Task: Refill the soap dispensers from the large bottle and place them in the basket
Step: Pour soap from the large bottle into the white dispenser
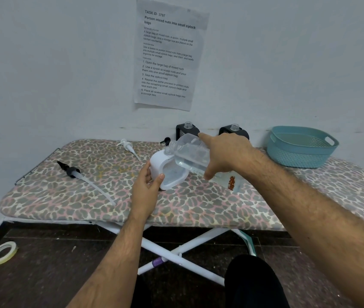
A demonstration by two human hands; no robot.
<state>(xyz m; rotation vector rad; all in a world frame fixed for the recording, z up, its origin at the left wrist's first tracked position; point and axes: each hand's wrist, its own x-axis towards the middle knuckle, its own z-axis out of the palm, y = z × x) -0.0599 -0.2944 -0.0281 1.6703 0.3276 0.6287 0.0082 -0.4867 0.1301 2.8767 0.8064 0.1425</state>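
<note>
My right hand (225,155) grips the large clear bottle (191,154), tilted with its mouth down-left against the open neck of a white soap dispenser (165,172). My left hand (146,184) holds that white dispenser tilted on the leopard-print board (65,196). Two black dispensers (186,130) (234,131) stand uncapped against the wall behind the bottle. A teal basket (301,147) sits at the far right of the board, nothing visible in it.
A black pump head with a long tube (76,174) lies at the left of the board, a white pump (128,147) near the back, another black pump (165,140) by the dispensers. A tape roll (3,253) lies on the floor.
</note>
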